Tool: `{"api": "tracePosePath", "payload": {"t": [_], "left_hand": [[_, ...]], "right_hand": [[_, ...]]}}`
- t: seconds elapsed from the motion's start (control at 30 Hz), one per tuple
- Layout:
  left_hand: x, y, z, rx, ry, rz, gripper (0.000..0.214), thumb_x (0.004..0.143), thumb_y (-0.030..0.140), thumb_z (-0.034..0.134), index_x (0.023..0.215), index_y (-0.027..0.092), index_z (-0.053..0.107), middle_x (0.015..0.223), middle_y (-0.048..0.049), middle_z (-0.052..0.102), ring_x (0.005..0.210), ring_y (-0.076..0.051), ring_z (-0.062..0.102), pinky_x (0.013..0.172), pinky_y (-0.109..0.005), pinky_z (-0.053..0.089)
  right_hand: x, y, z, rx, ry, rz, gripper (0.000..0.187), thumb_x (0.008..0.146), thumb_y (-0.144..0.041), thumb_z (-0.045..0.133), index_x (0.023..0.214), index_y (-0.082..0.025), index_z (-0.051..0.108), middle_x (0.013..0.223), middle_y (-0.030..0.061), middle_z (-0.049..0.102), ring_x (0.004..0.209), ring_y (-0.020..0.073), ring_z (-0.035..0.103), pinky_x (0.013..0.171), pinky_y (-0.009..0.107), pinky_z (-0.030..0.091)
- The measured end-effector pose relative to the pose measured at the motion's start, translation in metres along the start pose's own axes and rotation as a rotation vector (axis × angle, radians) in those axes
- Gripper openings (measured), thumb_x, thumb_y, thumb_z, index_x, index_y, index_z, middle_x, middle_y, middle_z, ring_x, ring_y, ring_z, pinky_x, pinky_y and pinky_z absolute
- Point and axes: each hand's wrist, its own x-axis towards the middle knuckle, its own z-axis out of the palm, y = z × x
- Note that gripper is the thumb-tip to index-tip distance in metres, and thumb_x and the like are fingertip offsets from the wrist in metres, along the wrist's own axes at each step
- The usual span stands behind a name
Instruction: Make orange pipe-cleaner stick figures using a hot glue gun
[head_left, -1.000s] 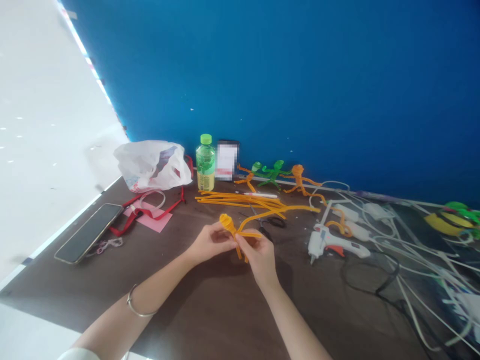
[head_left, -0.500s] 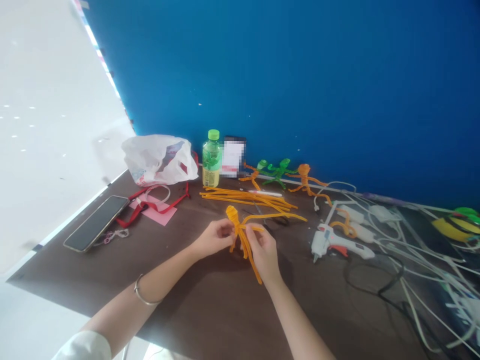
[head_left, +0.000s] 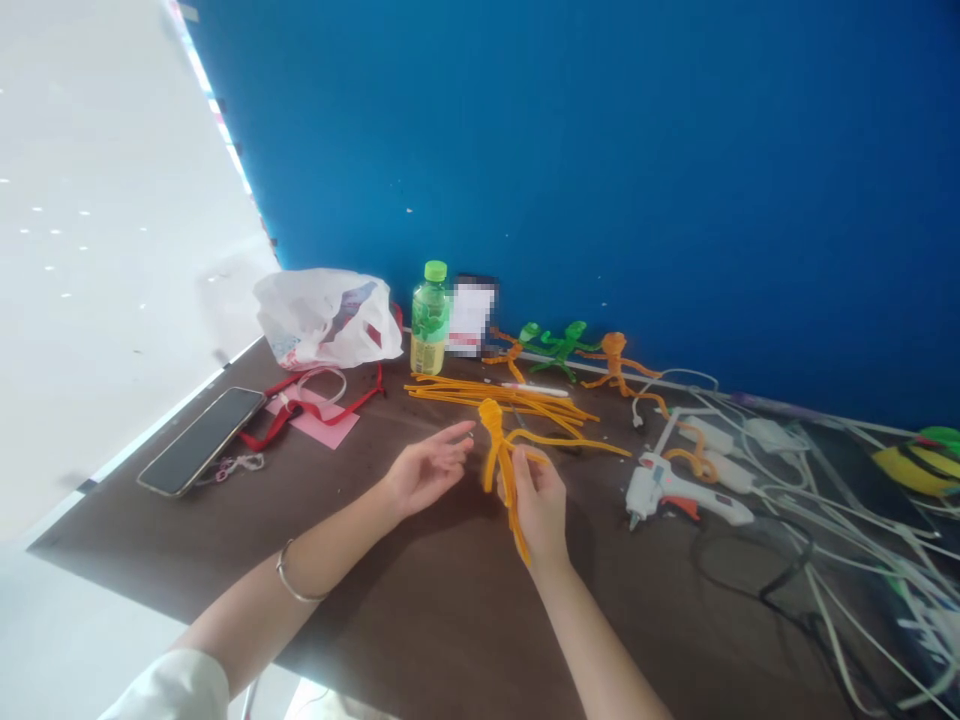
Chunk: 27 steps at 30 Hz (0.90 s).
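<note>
An orange pipe-cleaner figure point(head_left: 492, 418) with a wound head and long loose limbs is held up over the table by my right hand point(head_left: 543, 503), whose fingers pinch it below the head. One long limb stretches out to the right. Just left of the figure, my left hand point(head_left: 429, 472) hangs apart from it, fingers spread and holding nothing. Behind the figure lies a bunch of orange pipe cleaners point(head_left: 465, 393) with a white pen point(head_left: 541, 389) on top.
Pipe-cleaner figures, one green point(head_left: 571, 345) and others orange point(head_left: 615, 355), stand by the blue wall. To the right are a white glue gun point(head_left: 686, 492) and tangled cables. A bottle point(head_left: 430, 325), plastic bag point(head_left: 322, 315), phone point(head_left: 201, 440) and red ribbon point(head_left: 266, 435) are at left.
My left hand has let go of the orange figure and opened, drawing slightly left. The figure, in my right hand, has shifted a little right and stands more upright.
</note>
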Motion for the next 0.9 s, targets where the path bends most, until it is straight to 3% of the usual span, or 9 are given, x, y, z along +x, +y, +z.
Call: {"api": "tracePosePath", "payload": {"t": [0.07, 0.13, 0.2, 0.33, 0.4, 0.57, 0.67, 0.77, 0.9], "left_hand": [[-0.001, -0.014, 0.004, 0.040, 0.042, 0.084, 0.040, 0.062, 0.005, 0.063, 0.101, 0.014, 0.062, 0.090, -0.0061, 0.058, 0.067, -0.005, 0.049, 0.062, -0.017, 0.041], [-0.002, -0.027, 0.009, 0.172, 0.068, 0.164, 0.041, 0.061, 0.010, 0.070, 0.102, 0.016, 0.063, 0.089, -0.0039, 0.058, 0.075, -0.008, 0.051, 0.070, -0.020, 0.041], [-0.003, -0.037, 0.013, 0.391, 0.021, 0.201, 0.046, 0.058, 0.015, 0.075, 0.103, 0.017, 0.063, 0.082, -0.0014, 0.057, 0.073, -0.010, 0.050, 0.072, -0.024, 0.041], [-0.004, -0.041, 0.014, 0.622, 0.035, 0.303, 0.029, 0.070, 0.030, 0.068, 0.093, 0.013, 0.067, 0.088, -0.0043, 0.057, 0.079, -0.013, 0.050, 0.074, -0.026, 0.040], [-0.002, -0.041, 0.012, 0.592, 0.070, 0.337, 0.030, 0.072, 0.034, 0.065, 0.095, 0.014, 0.066, 0.093, -0.0055, 0.057, 0.079, -0.013, 0.051, 0.072, -0.025, 0.040], [0.003, -0.043, 0.010, 0.375, 0.138, 0.276, 0.031, 0.072, 0.040, 0.064, 0.087, 0.013, 0.066, 0.075, -0.0034, 0.061, 0.069, -0.012, 0.054, 0.070, -0.026, 0.043], [0.004, -0.041, 0.012, 0.314, 0.147, 0.276, 0.030, 0.070, 0.041, 0.065, 0.085, 0.014, 0.065, 0.076, -0.0038, 0.061, 0.073, -0.013, 0.056, 0.071, -0.025, 0.045], [0.004, -0.036, 0.012, 0.310, 0.147, 0.310, 0.029, 0.068, 0.040, 0.067, 0.082, 0.015, 0.063, 0.080, -0.0034, 0.061, 0.076, -0.013, 0.056, 0.071, -0.024, 0.045], [0.005, -0.032, 0.012, 0.272, 0.128, 0.251, 0.030, 0.068, 0.042, 0.066, 0.076, 0.014, 0.056, 0.071, 0.0000, 0.055, 0.060, -0.008, 0.051, 0.059, -0.022, 0.043]], "right_hand": [[-0.003, -0.001, 0.002, 0.055, 0.020, 0.067, 0.027, 0.080, -0.044, 0.053, 0.087, -0.017, 0.056, 0.051, -0.0053, 0.050, 0.039, 0.0086, 0.045, 0.038, 0.021, 0.036], [-0.005, -0.002, 0.005, 0.067, 0.073, 0.078, 0.027, 0.079, -0.043, 0.055, 0.087, -0.018, 0.056, 0.057, -0.0032, 0.055, 0.045, 0.0096, 0.049, 0.042, 0.022, 0.040], [-0.008, -0.002, 0.009, 0.065, 0.133, 0.067, 0.027, 0.078, -0.043, 0.056, 0.087, -0.017, 0.057, 0.068, 0.0008, 0.061, 0.054, 0.0125, 0.057, 0.050, 0.025, 0.045], [-0.011, -0.001, 0.015, 0.022, 0.185, 0.025, 0.026, 0.077, -0.041, 0.057, 0.086, -0.017, 0.059, 0.083, 0.0064, 0.066, 0.075, 0.0183, 0.063, 0.065, 0.030, 0.049], [-0.014, -0.001, 0.017, 0.012, 0.172, 0.005, 0.025, 0.077, -0.040, 0.057, 0.086, -0.016, 0.060, 0.085, 0.0072, 0.066, 0.079, 0.0189, 0.063, 0.070, 0.032, 0.050], [-0.017, 0.000, 0.020, -0.034, 0.041, -0.051, 0.021, 0.077, -0.036, 0.058, 0.082, -0.016, 0.063, 0.081, 0.0063, 0.066, 0.077, 0.0194, 0.062, 0.072, 0.034, 0.050], [-0.016, 0.000, 0.018, -0.103, -0.025, -0.137, 0.016, 0.078, -0.032, 0.058, 0.079, -0.017, 0.065, 0.082, 0.0059, 0.065, 0.078, 0.0191, 0.060, 0.074, 0.034, 0.049], [-0.013, 0.000, 0.015, -0.162, -0.051, -0.219, 0.014, 0.079, -0.030, 0.056, 0.080, -0.019, 0.065, 0.084, 0.0060, 0.064, 0.079, 0.0191, 0.060, 0.074, 0.034, 0.049], [-0.007, 0.000, 0.008, -0.234, -0.052, -0.267, 0.015, 0.080, -0.030, 0.056, 0.081, -0.019, 0.065, 0.079, 0.0054, 0.064, 0.073, 0.0184, 0.059, 0.069, 0.033, 0.049]]}}
